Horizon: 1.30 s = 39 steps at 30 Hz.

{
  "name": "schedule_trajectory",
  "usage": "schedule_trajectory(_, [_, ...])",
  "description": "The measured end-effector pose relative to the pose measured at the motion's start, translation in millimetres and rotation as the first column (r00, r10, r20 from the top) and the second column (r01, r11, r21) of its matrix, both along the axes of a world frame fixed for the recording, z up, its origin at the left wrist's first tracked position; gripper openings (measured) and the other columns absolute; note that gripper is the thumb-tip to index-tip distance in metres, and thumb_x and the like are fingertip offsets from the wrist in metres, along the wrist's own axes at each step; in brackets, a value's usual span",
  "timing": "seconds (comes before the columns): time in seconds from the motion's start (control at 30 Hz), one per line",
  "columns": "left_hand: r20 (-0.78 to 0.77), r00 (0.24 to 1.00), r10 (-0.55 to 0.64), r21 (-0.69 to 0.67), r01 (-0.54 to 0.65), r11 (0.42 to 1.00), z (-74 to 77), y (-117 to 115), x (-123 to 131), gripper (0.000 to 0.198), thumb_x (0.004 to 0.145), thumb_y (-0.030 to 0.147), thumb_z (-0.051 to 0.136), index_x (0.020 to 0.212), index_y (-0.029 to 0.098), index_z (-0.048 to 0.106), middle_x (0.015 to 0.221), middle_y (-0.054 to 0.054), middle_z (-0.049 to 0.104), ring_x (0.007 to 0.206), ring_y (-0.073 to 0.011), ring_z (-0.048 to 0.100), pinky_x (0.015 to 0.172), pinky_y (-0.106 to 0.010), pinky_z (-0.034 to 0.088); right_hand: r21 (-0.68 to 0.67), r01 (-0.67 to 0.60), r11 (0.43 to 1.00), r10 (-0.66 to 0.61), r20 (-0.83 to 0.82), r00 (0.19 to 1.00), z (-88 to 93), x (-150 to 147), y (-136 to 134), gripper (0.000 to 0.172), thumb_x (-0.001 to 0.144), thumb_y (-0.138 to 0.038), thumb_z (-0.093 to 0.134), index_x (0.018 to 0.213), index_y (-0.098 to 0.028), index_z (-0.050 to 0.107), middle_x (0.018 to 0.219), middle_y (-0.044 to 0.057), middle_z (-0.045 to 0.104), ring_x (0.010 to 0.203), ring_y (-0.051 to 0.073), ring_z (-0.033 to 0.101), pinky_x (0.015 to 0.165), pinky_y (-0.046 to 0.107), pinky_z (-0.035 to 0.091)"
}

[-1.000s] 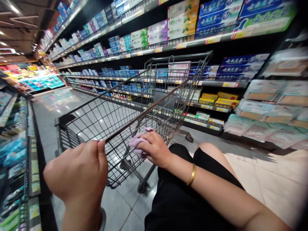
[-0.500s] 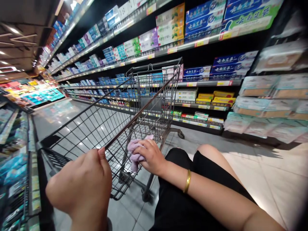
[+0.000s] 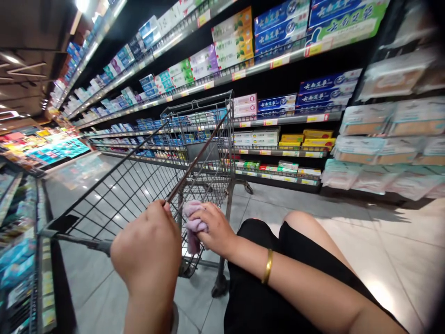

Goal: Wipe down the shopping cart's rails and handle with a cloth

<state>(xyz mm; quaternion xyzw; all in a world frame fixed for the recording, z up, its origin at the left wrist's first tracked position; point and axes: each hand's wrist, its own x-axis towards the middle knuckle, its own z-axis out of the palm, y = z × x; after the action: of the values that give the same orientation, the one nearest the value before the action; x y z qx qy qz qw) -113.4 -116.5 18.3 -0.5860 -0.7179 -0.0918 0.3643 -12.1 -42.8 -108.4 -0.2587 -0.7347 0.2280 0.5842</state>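
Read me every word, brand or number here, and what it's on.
"云南艾草": upper blue boxes, green box beside them, lower blue boxes.
Too small or blurred: price tags, yellow boxes, hanging packs, most other cartons.
None readable: shopping cart, purple cloth.

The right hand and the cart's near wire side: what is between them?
In the head view, a bunched purple cloth lies between the right hand and the near wire side.

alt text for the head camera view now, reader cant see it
A person's right hand holds a purple cloth at the side of a wire shopping cart; the left hand grips its top rail. Shelves of boxes stand behind.
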Motion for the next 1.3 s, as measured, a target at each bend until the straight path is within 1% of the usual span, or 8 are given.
schedule_trajectory(0.2, [0.229, 0.97, -0.08, -0.198, 0.127, 0.972, 22.8, 30.1, -6.9, 0.051, 0.104, 0.043, 0.024, 0.102, 0.021, 0.07, 0.084, -0.009, 0.074, 0.071, -0.0252, 0.064, 0.059, -0.033, 0.028, 0.044, -0.04, 0.998, 0.048, -0.206, 0.977, 63.0, 10.8, 0.6, 0.034, 0.08, -0.014, 0.064, 0.111, -0.027, 0.065, 0.118, 0.003, 0.067, 0.119, 0.019, 0.06, 0.107, 0.036, 0.05])
schedule_trajectory(0.33, [0.433, 0.872, -0.228, -0.209, 0.343, 0.916, 30.6, 39.1, -40.3, 0.055, 0.097, 0.064, 0.034, 0.117, 0.03, 0.073, 0.098, -0.003, 0.078, 0.09, -0.0252, 0.069, 0.072, -0.033, 0.044, -0.019, -0.001, 1.0, -0.001, -0.109, 0.994, 32.9, 20.3, 18.8, 0.037, 0.076, -0.009, 0.064, 0.109, -0.026, 0.066, 0.118, 0.005, 0.066, 0.119, 0.021, 0.059, 0.106, 0.038, 0.05])
schedule_trajectory(0.47, [0.407, 0.84, -0.359, -0.196, 0.464, 0.864, 23.4, 42.9, -59.8, 0.059, 0.094, 0.07, 0.037, 0.098, 0.025, 0.074, 0.096, -0.005, 0.076, 0.092, -0.0248, 0.067, 0.079, -0.035, 0.045, -0.201, 0.051, 0.978, -0.061, -0.048, 0.997, -3.9, 27.3, 32.9, 0.036, 0.071, -0.005, 0.062, 0.101, -0.024, 0.068, 0.108, 0.005, 0.067, 0.107, 0.022, 0.063, 0.097, 0.039, 0.053])
schedule_trajectory(0.7, [0.17, 0.911, -0.376, -0.204, 0.406, 0.891, 12.5, 62.5, -22.7, 0.051, 0.103, 0.055, 0.027, 0.072, 0.023, 0.051, 0.071, -0.003, 0.058, 0.073, -0.0206, 0.055, 0.064, -0.033, 0.029, -0.031, -0.03, 0.999, 0.023, -0.199, 0.98, 44.1, 36.2, 20.8, 0.036, 0.077, -0.011, 0.063, 0.109, -0.027, 0.066, 0.114, 0.003, 0.067, 0.116, 0.019, 0.062, 0.104, 0.037, 0.051])
schedule_trajectory(0.93, [0.016, 0.954, -0.299, -0.164, 0.298, 0.94, 8.0, 85.8, 17.6, 0.051, 0.105, 0.052, 0.027, 0.08, 0.021, 0.058, 0.076, -0.007, 0.064, 0.072, -0.0227, 0.058, 0.064, -0.034, 0.027, -0.454, 0.128, 0.882, -0.215, -0.145, 0.966, -12.6, 54.8, 71.3, 0.036, 0.069, -0.011, 0.056, 0.101, -0.022, 0.068, 0.109, 0.005, 0.067, 0.107, 0.023, 0.063, 0.101, 0.043, 0.05])
schedule_trajectory(1.0, [-0.001, 0.952, -0.306, -0.163, 0.302, 0.939, 7.2, 92.2, 26.6, 0.051, 0.105, 0.051, 0.026, 0.082, 0.021, 0.06, 0.077, -0.008, 0.065, 0.072, -0.0233, 0.059, 0.063, -0.034, 0.026, -0.534, 0.125, 0.836, -0.247, -0.164, 0.955, -13.2, 60.7, 76.4, 0.033, 0.069, -0.014, 0.056, 0.099, -0.022, 0.067, 0.106, 0.004, 0.068, 0.104, 0.023, 0.064, 0.099, 0.042, 0.05])
schedule_trajectory(1.17, [-0.032, 0.938, -0.346, -0.146, 0.338, 0.93, 4.2, 104.6, 48.5, 0.052, 0.106, 0.049, 0.024, 0.084, 0.019, 0.06, 0.077, -0.009, 0.066, 0.073, -0.0244, 0.06, 0.064, -0.034, 0.025, -0.389, 0.114, 0.914, -0.255, -0.335, 0.907, 16.9, 73.5, 68.1, 0.047, 0.071, -0.023, 0.065, 0.118, -0.024, 0.06, 0.113, 0.001, 0.069, 0.098, 0.018, 0.064, 0.095, 0.034, 0.05])
schedule_trajectory(1.3, [-0.046, 0.925, -0.377, -0.122, 0.37, 0.921, 1.9, 109.9, 65.6, 0.053, 0.106, 0.05, 0.022, 0.085, 0.019, 0.059, 0.078, -0.01, 0.066, 0.074, -0.0248, 0.061, 0.064, -0.034, 0.025, -0.463, 0.138, 0.875, -0.314, -0.329, 0.891, -2.3, 84.1, 81.8, 0.037, 0.067, -0.021, 0.062, 0.105, -0.024, 0.061, 0.104, -0.001, 0.069, 0.094, 0.018, 0.062, 0.089, 0.032, 0.05])
